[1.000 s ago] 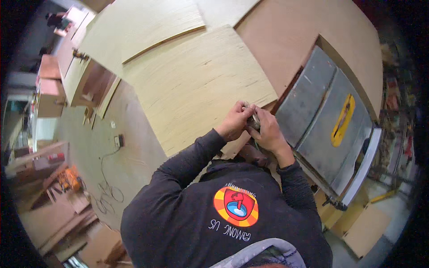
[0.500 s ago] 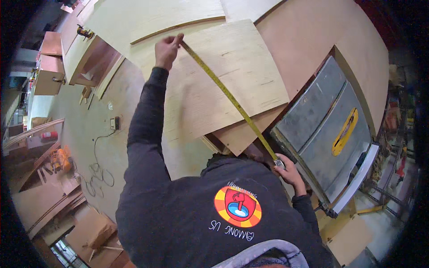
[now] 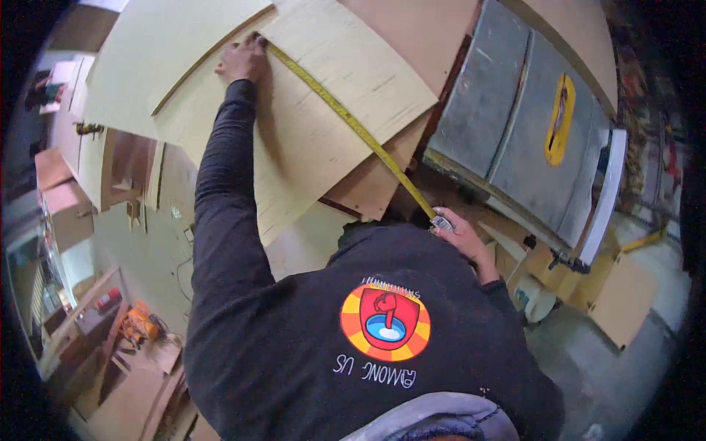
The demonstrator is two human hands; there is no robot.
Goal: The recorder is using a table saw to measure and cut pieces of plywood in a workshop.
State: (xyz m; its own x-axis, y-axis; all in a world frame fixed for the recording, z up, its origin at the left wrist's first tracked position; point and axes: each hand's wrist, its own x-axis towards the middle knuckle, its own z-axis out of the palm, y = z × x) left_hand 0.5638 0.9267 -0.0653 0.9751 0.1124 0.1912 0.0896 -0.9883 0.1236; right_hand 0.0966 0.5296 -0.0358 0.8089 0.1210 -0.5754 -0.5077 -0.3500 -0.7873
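Left fingers (image 3: 254,40) pinch the far end of a yellow tape measure (image 3: 359,128) while my right fingers (image 3: 456,220) clasp its case, the blade slanting between them across a pale plywood sheet (image 3: 316,151). Should the left pinch slip, the blade could whip back toward my right fingers; past the sheet's near edge, slack could buckle it. Ahead and right of my right fingers, the grey saw table (image 3: 478,95) crowds reach; room opens over the sheet, between both sets of fingers.
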